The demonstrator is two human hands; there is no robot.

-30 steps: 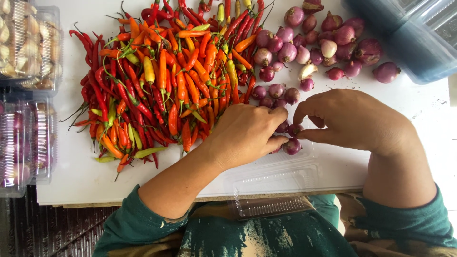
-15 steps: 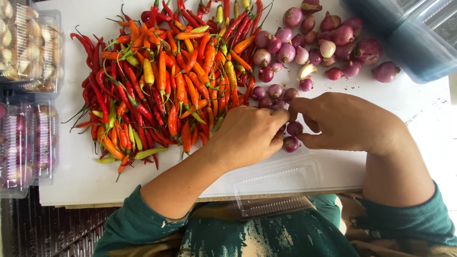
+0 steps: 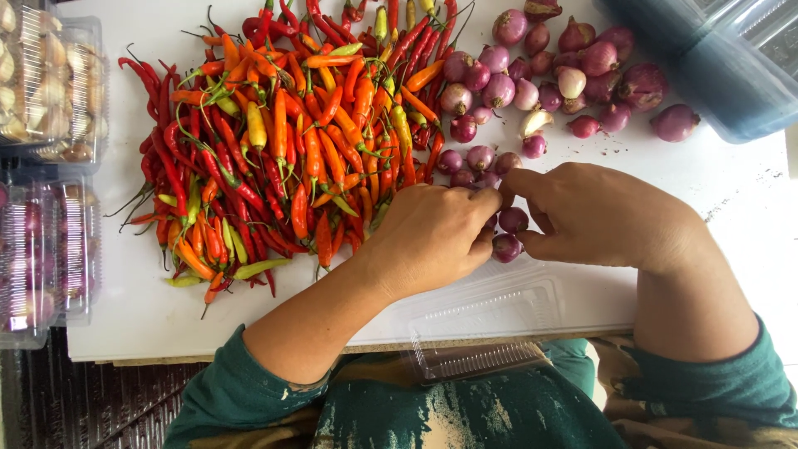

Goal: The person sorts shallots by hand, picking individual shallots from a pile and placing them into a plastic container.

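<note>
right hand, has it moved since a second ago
Yes. The right hand has slid left along the white board, toward the chilli pile, closing up with the left hand over the small shallots.

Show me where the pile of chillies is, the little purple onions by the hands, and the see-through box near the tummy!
chilli pile (image 3: 291, 141), head view, on the middle of the heap.
small shallots (image 3: 507, 234), head view, on a bulb between the two hands.
clear plastic box (image 3: 478, 337), head view, on its flat see-through lid.
</note>
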